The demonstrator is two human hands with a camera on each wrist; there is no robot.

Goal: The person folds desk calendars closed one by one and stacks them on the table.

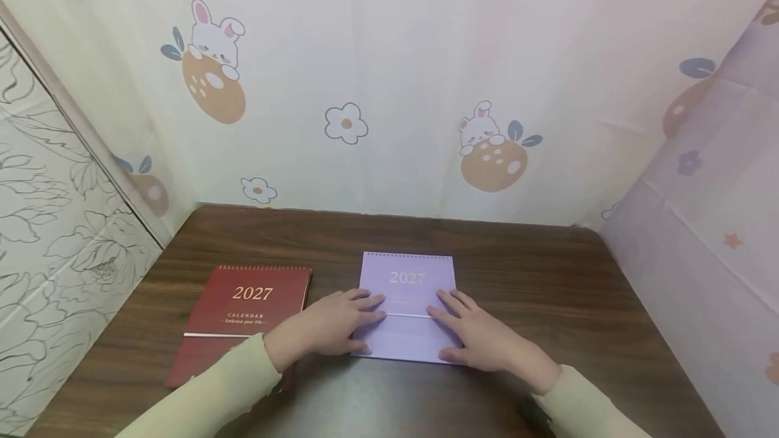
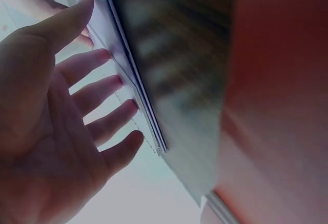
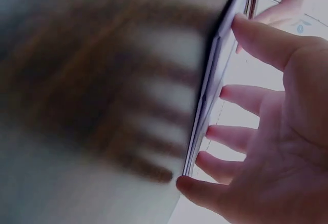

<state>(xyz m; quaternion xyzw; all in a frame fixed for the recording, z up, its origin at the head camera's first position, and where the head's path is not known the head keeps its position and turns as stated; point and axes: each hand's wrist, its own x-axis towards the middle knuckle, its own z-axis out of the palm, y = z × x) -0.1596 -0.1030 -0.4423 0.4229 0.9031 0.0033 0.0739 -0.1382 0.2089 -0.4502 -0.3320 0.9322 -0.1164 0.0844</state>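
A lilac desk calendar marked 2027 lies flat on the dark wooden table, its spiral binding along the far edge and a thin white band across it. My left hand rests on its left side with fingers spread. On the opposite side my right hand touches the cover, fingers likewise spread and fairly straight. Both wrist views show the fingertips of the left hand and right hand at the calendar's surface and edges, with the palms raised.
A dark red 2027 calendar with a white band lies on the left of the table, partly covered by my left forearm. Behind the table hangs a pale curtain printed with rabbits and flowers. Similar cloth borders the right side.
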